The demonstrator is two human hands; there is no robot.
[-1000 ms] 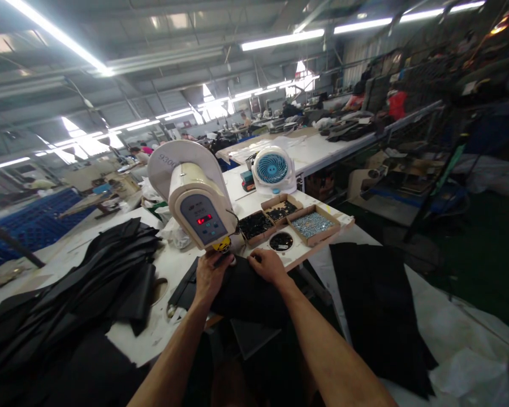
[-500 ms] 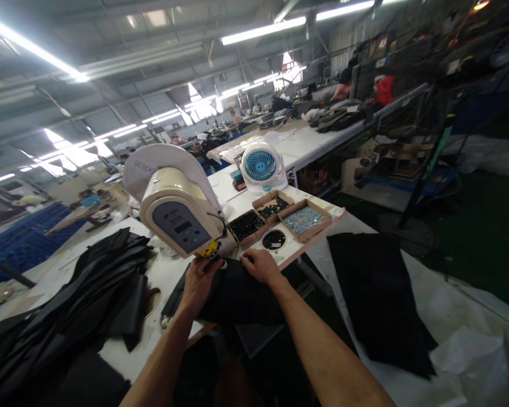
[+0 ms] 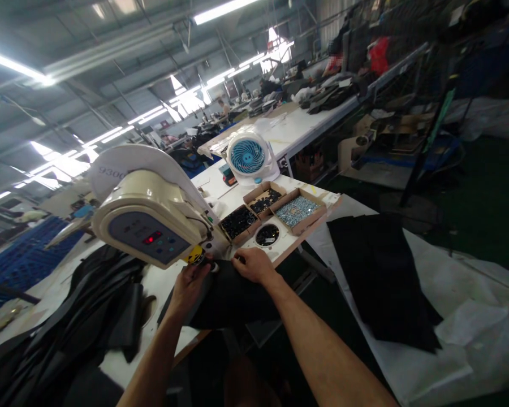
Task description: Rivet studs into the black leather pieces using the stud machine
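Observation:
A cream machine [image 3: 152, 209] with a lit red display stands over the white table. Black fabric [image 3: 233, 297] lies beneath its yellow-marked head [image 3: 196, 255] and hangs over the table's front edge. My left hand [image 3: 190, 285] is closed on the fabric's left part, right beside the head, its fingertips partly hidden. To the right, my right hand [image 3: 253, 265] pinches the fabric's upper edge, with a small dark thing at the fingertips that I cannot make out. Cardboard trays of black pieces [image 3: 238, 221] and silvery pieces [image 3: 297, 211] sit behind my right hand, near a round dish [image 3: 267, 234].
A pile of black fabric [image 3: 89, 305] covers the table's left side. More black pieces [image 3: 382, 277] lie on white sheeting at the right. A blue and white fan [image 3: 248, 156] stands behind the trays. People work far back.
The machine's display now glows red. The view has shifted a little, so the machine looks larger and farther left. Both hands stay at the fabric, the right one still pinching near its upper edge.

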